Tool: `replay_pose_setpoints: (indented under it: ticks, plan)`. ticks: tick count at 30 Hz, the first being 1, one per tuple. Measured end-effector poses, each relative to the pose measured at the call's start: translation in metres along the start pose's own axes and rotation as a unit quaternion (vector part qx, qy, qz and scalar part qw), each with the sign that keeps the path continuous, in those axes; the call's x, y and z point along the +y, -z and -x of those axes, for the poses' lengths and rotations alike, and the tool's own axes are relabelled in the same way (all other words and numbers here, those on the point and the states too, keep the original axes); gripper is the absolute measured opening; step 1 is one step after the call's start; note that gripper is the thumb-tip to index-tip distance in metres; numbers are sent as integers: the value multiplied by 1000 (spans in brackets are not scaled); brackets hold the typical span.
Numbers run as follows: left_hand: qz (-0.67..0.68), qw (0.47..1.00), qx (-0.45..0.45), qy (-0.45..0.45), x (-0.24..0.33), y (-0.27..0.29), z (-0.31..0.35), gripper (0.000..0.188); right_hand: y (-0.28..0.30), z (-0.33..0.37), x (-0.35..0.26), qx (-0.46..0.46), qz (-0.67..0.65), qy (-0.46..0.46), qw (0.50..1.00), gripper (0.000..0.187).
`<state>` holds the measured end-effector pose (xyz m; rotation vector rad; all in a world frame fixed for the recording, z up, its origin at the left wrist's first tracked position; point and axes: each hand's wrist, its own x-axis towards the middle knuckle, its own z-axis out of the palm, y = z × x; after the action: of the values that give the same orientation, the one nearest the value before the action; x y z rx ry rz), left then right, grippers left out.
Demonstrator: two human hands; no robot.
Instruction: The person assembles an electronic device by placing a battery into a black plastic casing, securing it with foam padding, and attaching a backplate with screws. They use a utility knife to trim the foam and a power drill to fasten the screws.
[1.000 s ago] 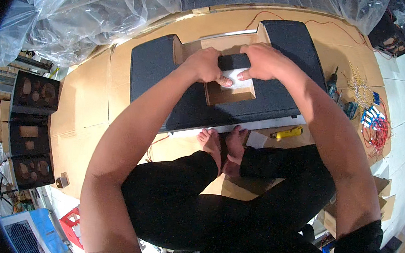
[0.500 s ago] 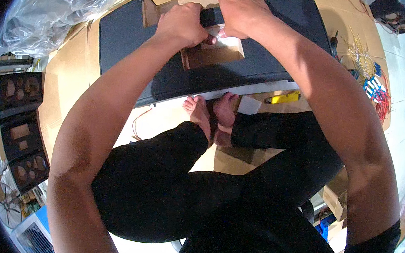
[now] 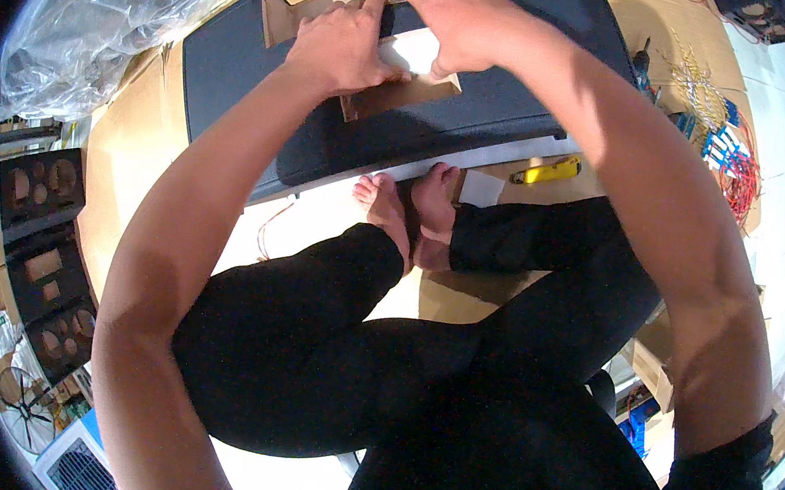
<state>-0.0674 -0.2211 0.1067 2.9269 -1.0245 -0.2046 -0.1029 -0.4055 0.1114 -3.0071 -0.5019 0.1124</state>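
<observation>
A large black-covered panel [image 3: 537, 82] lies across the floor in front of me, with box-like cut-outs in it. Bare tan wall [image 3: 394, 105] shows along the near cut-out, and a bright white patch [image 3: 413, 51] lies inside it. My left hand [image 3: 338, 45] is bent over the black strip beside this cut-out, fingers on the far side and thumb at the opening. Opposite it, my right hand [image 3: 466, 23] is curled over the same strip, its fingers at the far tan edge and its thumb down by the white patch. Both hands partly hide the strip.
My bare feet [image 3: 383, 200] rest against the panel's near side. A yellow-handled cutter [image 3: 548, 171] lies right of them. Bundled wires [image 3: 736, 163] are at the right, clear plastic sheeting [image 3: 138, 13] at the upper left, and black boards with holes [image 3: 38, 253] at the left.
Both hands have shifted slightly left over the strip. More of the white patch shows between them, and less of the black strip. The whole view has moved a little.
</observation>
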Motion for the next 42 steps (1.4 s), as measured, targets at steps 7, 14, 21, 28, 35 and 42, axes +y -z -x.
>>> replay_pose_setpoints:
  ticks: [7, 14, 21, 28, 35, 42]
  plan:
    - [-69, 997, -7, 33, 6, -1, -3, 75, 18, -5, -28, -43, 52, -13, 998, 51]
    - [-109, 991, -53, 62, 18, 4, -8, 61, 6, -12, -17, 6, 66, 55, 996, 22]
    - [-3, 996, 31, -86, -15, -11, -16, 59, 15, -10, -18, -22, 78, 60, 995, 25]
    - [66, 983, -7, -171, -52, -12, -28, 72, 4, -16, -18, 9, 81, 65, 995, 31]
    - [187, 960, -143, -153, -36, 31, -23, 63, 4, -13, -18, -9, 90, 33, 995, 31]
    - [229, 954, -57, -184, -76, 8, -40, 59, 15, -9, -37, 4, 66, 51, 996, 40]
